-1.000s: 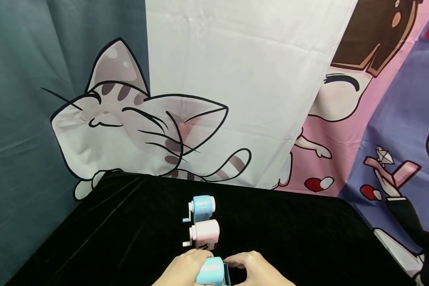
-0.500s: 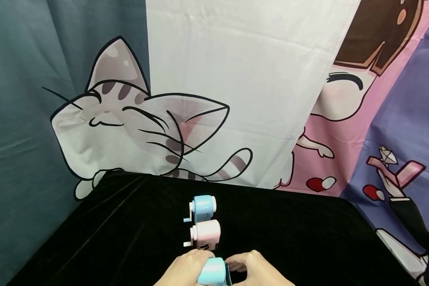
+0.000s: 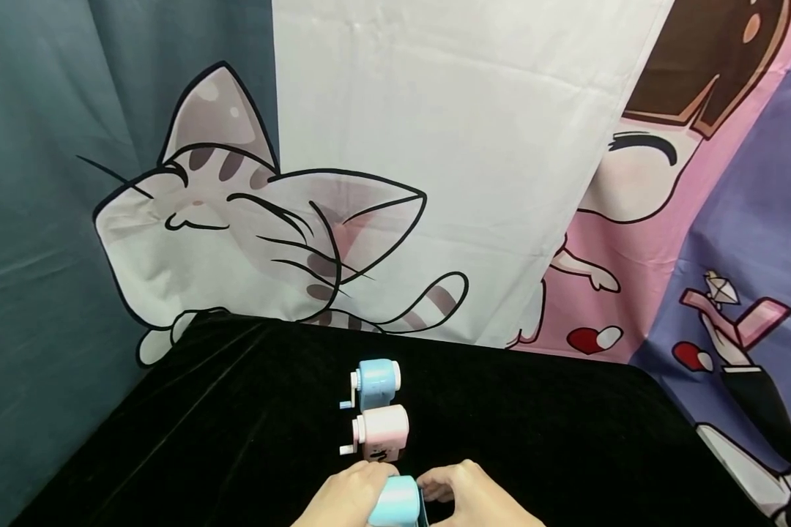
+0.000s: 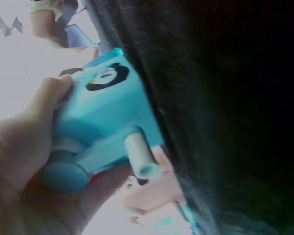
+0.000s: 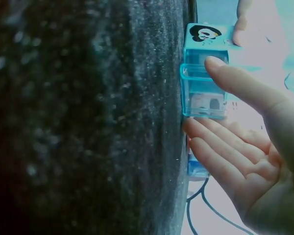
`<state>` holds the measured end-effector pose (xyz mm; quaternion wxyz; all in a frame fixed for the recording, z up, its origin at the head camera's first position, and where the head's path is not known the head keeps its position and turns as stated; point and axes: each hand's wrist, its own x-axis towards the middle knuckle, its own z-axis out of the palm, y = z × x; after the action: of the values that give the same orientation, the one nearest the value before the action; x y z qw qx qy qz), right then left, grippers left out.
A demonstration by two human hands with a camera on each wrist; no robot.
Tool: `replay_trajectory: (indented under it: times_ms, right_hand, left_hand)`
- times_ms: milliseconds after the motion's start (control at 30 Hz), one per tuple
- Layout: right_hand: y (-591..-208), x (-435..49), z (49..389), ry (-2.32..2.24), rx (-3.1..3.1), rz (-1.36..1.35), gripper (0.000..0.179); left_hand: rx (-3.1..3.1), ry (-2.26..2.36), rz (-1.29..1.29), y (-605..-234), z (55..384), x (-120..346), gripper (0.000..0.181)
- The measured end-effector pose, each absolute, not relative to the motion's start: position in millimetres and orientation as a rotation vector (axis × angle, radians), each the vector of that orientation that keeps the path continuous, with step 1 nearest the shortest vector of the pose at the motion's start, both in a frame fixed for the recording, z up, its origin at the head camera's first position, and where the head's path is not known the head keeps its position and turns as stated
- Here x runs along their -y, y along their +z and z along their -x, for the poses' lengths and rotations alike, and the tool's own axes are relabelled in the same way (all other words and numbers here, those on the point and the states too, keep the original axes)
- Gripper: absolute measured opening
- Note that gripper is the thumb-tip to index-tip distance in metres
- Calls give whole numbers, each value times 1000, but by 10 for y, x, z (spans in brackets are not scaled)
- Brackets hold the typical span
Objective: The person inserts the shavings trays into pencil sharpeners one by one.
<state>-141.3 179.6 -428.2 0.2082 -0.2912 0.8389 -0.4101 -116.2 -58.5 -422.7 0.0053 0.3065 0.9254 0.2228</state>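
In the head view my left hand (image 3: 346, 495) grips a light-blue crank pencil sharpener (image 3: 395, 502) at the bottom centre. The left wrist view shows its crank handle (image 4: 141, 155) and a penguin picture (image 4: 108, 77) on the body. From the other side, my right hand (image 3: 480, 499) pinches the sharpener's clear blue shavings drawer (image 5: 204, 90) between thumb and fingers. This drawer sticks out of the body. A pink sharpener (image 3: 384, 430) stands just beyond the hands, and a blue sharpener (image 3: 377, 382) is behind it, both with cranks to the left.
Black velvety cloth (image 3: 540, 424) covers the table under everything. Behind its far edge hangs a curtain (image 3: 448, 132) printed with a cartoon cat and other figures.
The held sharpener and my left hand have shifted slightly right toward my right hand, and less of the drawer shows beside the body. The head view has also moved slightly.
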Motion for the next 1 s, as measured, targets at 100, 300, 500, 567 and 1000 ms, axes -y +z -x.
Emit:
replay_trajectory:
  times_ms: [100,300,500,567,1000]
  right_hand:
    - [-4272,-1781,1409,-1140,-2336,801,42]
    - [-4242,-1748,1394,-1133,-2357,771,42]
    - [-4227,-1729,1392,-1125,-2365,776,43]
    - [-4223,-1727,1394,-1121,-2368,780,44]
    - [-4253,-1687,1409,-1124,-2366,832,47]
  left_hand:
    - [-2914,670,-982,-4214,1160,577,59]
    - [-2876,705,-993,-4198,1179,598,57]
    - [-2856,748,-985,-4198,1187,596,56]
    - [-2850,762,-979,-4200,1188,594,55]
    - [-2831,792,-998,-4189,1183,599,52]
